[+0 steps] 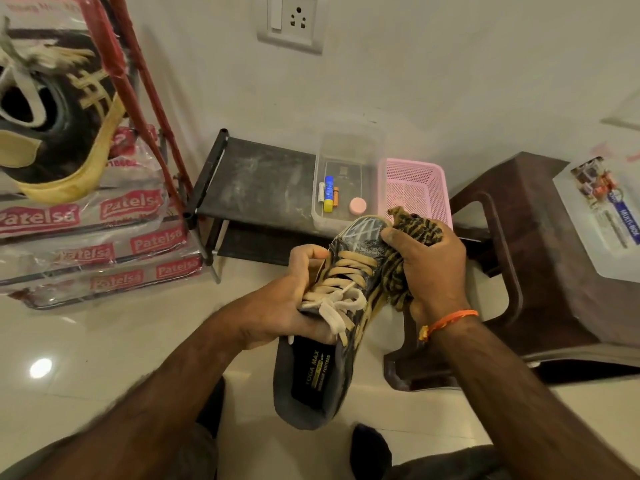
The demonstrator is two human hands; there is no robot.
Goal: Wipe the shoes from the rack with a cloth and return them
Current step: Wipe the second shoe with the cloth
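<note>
A dark grey shoe (311, 382) with tan laces and tan stripes is held in the air in front of me, toe pointing away. My left hand (287, 299) grips it from the left side, over the laces. My right hand (429, 268) holds a bunched striped yellow-and-black cloth (417, 228) and presses it against the shoe's right side near the toe. A matching dark shoe (52, 116) sits at the upper left on a stack of packets. The low black shoe rack (252, 178) stands against the wall beyond the held shoe.
On the rack rest a clear plastic box (346, 161) with batteries and small items and a pink basket (415, 192). A brown plastic stool (526, 258) stands at right with a white box (602, 216) on it. Red-labelled packets (100, 251) and a red frame are at left.
</note>
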